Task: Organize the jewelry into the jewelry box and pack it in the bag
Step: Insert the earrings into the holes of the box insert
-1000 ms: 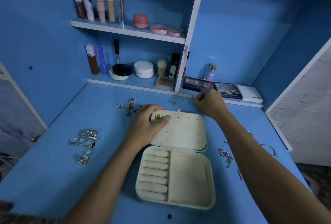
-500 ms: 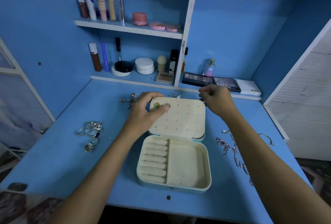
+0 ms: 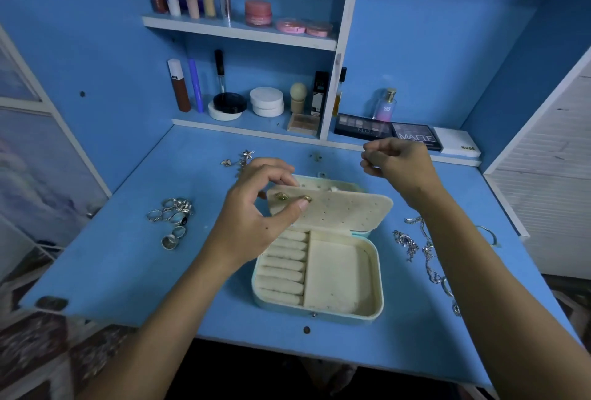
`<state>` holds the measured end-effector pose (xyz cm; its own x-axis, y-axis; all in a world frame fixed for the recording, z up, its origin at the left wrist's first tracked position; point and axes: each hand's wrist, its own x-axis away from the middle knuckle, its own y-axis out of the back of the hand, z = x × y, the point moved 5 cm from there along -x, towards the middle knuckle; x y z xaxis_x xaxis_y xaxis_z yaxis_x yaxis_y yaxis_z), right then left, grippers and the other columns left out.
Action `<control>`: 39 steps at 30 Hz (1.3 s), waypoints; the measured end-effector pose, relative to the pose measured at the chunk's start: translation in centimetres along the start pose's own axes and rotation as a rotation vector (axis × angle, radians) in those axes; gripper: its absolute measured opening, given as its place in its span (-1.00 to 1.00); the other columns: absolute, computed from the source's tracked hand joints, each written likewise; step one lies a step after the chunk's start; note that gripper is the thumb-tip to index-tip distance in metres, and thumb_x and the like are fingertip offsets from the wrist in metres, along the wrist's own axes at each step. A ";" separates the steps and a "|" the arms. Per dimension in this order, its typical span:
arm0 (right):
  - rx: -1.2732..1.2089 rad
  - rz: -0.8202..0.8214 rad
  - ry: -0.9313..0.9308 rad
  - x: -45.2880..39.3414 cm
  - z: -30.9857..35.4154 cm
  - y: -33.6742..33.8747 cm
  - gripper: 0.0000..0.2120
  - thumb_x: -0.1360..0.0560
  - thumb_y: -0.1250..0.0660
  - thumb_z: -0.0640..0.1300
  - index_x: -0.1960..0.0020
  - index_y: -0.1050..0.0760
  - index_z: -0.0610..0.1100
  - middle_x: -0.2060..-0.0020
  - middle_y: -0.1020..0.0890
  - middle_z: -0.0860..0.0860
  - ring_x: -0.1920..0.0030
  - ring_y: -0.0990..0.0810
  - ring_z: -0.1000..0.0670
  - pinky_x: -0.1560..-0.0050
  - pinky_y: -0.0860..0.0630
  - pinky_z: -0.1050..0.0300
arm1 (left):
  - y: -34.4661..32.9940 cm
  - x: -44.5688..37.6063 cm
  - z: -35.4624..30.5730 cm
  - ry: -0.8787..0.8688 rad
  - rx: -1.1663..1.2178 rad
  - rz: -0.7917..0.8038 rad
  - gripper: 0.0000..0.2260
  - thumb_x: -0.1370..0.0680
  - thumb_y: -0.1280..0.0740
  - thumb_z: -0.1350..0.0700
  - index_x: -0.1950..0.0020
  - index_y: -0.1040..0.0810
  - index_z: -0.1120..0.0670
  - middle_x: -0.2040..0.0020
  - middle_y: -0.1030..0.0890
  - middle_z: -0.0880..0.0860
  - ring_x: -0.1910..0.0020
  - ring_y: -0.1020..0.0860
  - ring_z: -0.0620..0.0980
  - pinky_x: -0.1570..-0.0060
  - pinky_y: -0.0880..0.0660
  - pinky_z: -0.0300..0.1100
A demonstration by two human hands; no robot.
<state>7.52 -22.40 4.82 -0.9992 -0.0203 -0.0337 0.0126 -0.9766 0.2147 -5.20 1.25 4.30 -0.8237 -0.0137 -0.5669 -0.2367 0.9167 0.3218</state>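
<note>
Two gold stud earrings (image 3: 293, 197) now sit on the cream perforated flap (image 3: 332, 209) of the open pale-blue jewelry box (image 3: 319, 275), which the left hand (image 3: 256, 217) has lifted by pinching its corner, while the right hand (image 3: 398, 164) pinches something tiny, seemingly an earring back to fasten beneath.

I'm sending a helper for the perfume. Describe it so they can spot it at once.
Start at the white divider that splits the blue cabinet. Just right of its foot, behind the dark palettes, stands the perfume. It is the only clear bottle with a gold cap and pink-to-blue tint; everything beside it lies flat.
</note>
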 end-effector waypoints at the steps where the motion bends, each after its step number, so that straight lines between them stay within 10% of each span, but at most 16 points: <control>1: -0.020 0.019 -0.012 0.2 0.1 -0.3 -0.95 -0.56 -0.36 -0.32 0.03 -0.60 -0.24 0.12 -0.67 -0.18 0.18 -0.69 -0.02 0.08 -0.65 0.17 | 0.0 0.5 -0.2 -0.027 0.003 -0.004 -0.84 -0.44 -0.45 0.01 0.04 -0.52 -0.09 -0.14 -0.54 -0.08 -0.21 -0.53 0.03 -0.11 -0.44 -0.18; 6: 0.025 0.144 -0.041 1.6 0.3 -1.6 -0.93 -0.56 -0.38 -0.27 0.04 -0.63 -0.15 0.14 -0.66 -0.04 0.16 -0.67 0.07 0.17 -0.61 0.24 | -0.2 2.8 -0.6 -0.087 0.073 0.001 -0.82 -0.46 -0.46 0.15 0.03 -0.52 -0.03 -0.17 -0.56 -0.02 -0.13 -0.62 0.09 -0.12 -0.54 0.06; 22: 0.238 0.495 0.012 7.6 2.9 -4.5 -0.88 -0.49 -0.42 -0.34 0.08 -0.69 -0.17 0.18 -0.72 -0.10 0.14 -0.70 -0.01 -0.02 -0.64 0.01 | -0.4 5.0 -0.5 -0.139 0.028 -0.006 -0.87 -0.46 -0.45 0.18 0.02 -0.60 0.04 -0.08 -0.59 0.05 -0.06 -0.63 0.05 -0.05 -0.55 -0.01; 28: 0.270 0.551 0.129 8.6 4.6 -5.3 -0.90 -0.49 -0.44 -0.34 0.07 -0.67 -0.17 0.19 -0.70 -0.12 0.24 -0.64 0.07 0.16 -0.60 0.25 | -0.5 5.1 -0.3 -0.120 0.035 -0.008 -0.87 -0.46 -0.45 0.17 0.02 -0.60 0.04 -0.07 -0.60 0.05 -0.06 -0.63 0.05 -0.06 -0.55 -0.04; 39: 0.281 0.729 0.179 9.7 5.8 -6.6 -0.88 -0.46 -0.45 -0.38 0.09 -0.57 -0.22 0.15 -0.69 -0.14 0.05 -0.68 -0.21 0.03 -0.67 -0.12 | -0.4 5.1 -0.3 -0.125 0.018 -0.034 -0.83 -0.45 -0.47 0.17 0.01 -0.56 0.02 -0.06 -0.60 0.05 -0.09 -0.61 0.06 -0.08 -0.51 -0.04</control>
<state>-2.47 -14.87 8.69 -0.7216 -0.6898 0.0590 0.6264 -0.6143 0.4798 -9.50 0.73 1.52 -0.7445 0.0041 -0.6676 -0.2529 0.9237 0.2878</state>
